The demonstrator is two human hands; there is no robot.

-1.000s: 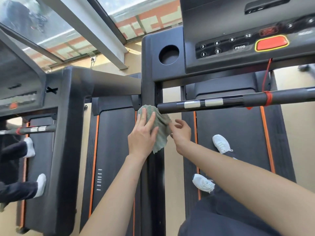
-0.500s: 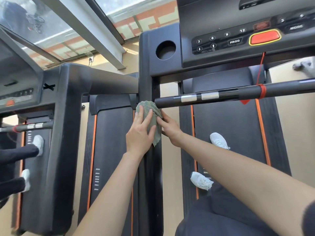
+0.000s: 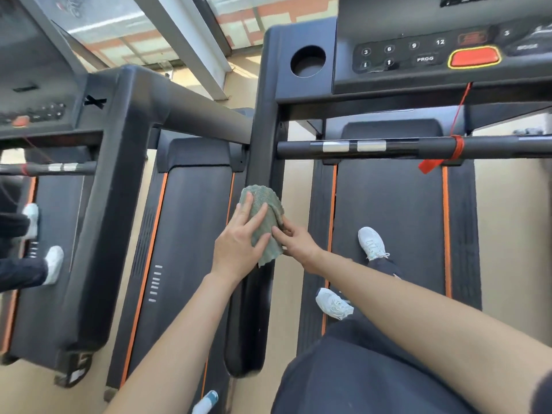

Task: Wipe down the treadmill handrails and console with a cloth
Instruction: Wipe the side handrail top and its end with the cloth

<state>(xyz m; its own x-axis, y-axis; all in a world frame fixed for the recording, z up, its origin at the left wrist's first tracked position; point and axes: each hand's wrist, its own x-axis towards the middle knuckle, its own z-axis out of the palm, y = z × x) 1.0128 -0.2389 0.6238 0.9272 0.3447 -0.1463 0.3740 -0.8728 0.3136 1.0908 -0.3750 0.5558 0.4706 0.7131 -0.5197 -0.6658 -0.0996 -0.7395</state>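
A grey-green, ribbed terry cloth (image 3: 264, 218) is draped over the matte black, flat-sided upright post of the treadmill (image 3: 264, 162), well below the joint where the round black crossbar handrail (image 3: 418, 147) meets the post. The left hand (image 3: 239, 243) lies flat on the cloth, fingers spread and pressing it against the post's face; the cloth's rounded upper edge shows at 12 o'clock from that hand, and its loose lower corner hangs at about 4 o'clock from the palm. The right hand (image 3: 294, 240) sits at 3 o'clock from the cloth, its thumb and fingertips pinching the cloth's right edge where it wraps round the post. The two hands are nearly touching. The handrail carries two shiny silver sensor bands (image 3: 354, 146) and a thin orange-red safety cord (image 3: 457, 147) wound around it. At 1 o'clock from the hands the smooth black plastic console (image 3: 418, 76) shows round numbered keys and an oblong orange-red stop button (image 3: 475, 57) with a yellow outline. A round cup hole (image 3: 307, 61) is sunk in the panel beside it.
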